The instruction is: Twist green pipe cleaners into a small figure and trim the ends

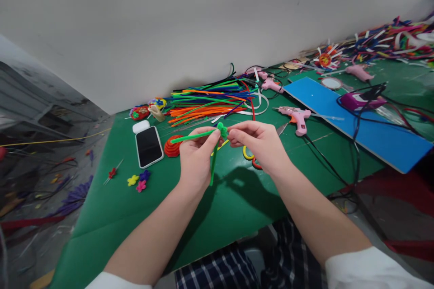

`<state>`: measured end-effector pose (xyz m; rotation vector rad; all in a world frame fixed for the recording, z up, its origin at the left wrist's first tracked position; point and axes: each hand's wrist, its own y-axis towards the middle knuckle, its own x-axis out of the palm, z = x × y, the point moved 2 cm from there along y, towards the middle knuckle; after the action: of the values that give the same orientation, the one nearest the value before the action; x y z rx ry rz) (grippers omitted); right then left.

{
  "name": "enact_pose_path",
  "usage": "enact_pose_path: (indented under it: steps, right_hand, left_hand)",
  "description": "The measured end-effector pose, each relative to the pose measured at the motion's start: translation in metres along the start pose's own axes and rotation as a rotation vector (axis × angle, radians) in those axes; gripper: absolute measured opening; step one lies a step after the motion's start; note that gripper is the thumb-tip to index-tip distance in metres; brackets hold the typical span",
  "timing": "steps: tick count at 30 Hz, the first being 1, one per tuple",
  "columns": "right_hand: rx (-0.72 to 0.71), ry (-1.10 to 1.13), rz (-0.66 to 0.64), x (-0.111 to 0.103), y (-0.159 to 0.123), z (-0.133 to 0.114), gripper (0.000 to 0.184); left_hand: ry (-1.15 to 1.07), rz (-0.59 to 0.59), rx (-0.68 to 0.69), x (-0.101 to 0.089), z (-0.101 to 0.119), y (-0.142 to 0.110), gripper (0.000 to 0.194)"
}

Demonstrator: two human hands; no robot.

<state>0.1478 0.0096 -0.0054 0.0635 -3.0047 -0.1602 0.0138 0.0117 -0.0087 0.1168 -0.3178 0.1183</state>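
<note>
Current step, as judged: forming small loops in a green pipe cleaner (pixel 194 137). The work is held in the air above the front-centre of the green worktop (pixel 118 230), between the left hand (pixel 196 160) and the right hand (pixel 267 146).

Left grip: closed, thumb and forefinger clamped on the green pipe cleaner just beside the looped cluster (pixel 222 130). One free length extends outward to the left; another hangs below the hand. Whether both belong to a single piece cannot be told.

Right grip: thumb and forefinger together at the right edge of the cluster. They appear to pinch it, though the contact point is small and partly covered by the fingers.

Next move, as judged: hold the left pinch firm at the base of the loops and apply light turning or shaping force with the right fingertips only. Excess pull could open the loops or draw them out of line. The two free lengths should hang clear of the fingers.

Adjacent items: the scissors (pixel 247 153) lie beyond the hands, near the right wrist; a pink glue gun (pixel 300 119) lies farther right. Yellow (pixel 133 180), blue and pink flower shapes lie grouped on the left, below the phone (pixel 149 146).
</note>
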Motion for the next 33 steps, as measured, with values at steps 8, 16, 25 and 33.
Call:
enact_pose_path:
  steps: [8, 16, 25, 33]
  right_hand:
    - [-0.133, -0.27, 0.049, 0.008, -0.006, 0.0, 0.01]
    - [-0.101, -0.212, 0.055, 0.013, -0.007, 0.006, 0.012]
    - [-0.123, -0.269, 0.054, 0.012, -0.007, 0.005, 0.011]
    - [-0.102, -0.188, 0.049, 0.007, -0.004, 0.001, 0.013]
  left_hand:
    - [-0.016, 0.003, 0.025, 0.002, -0.005, -0.002, 0.008]
    - [-0.023, 0.01, 0.02, 0.002, -0.007, -0.002, 0.006]
    - [0.079, 0.041, 0.061, 0.001, -0.008, -0.002, 0.009]
    - [0.122, 0.018, 0.047, 0.001, -0.01, -0.003, 0.013]
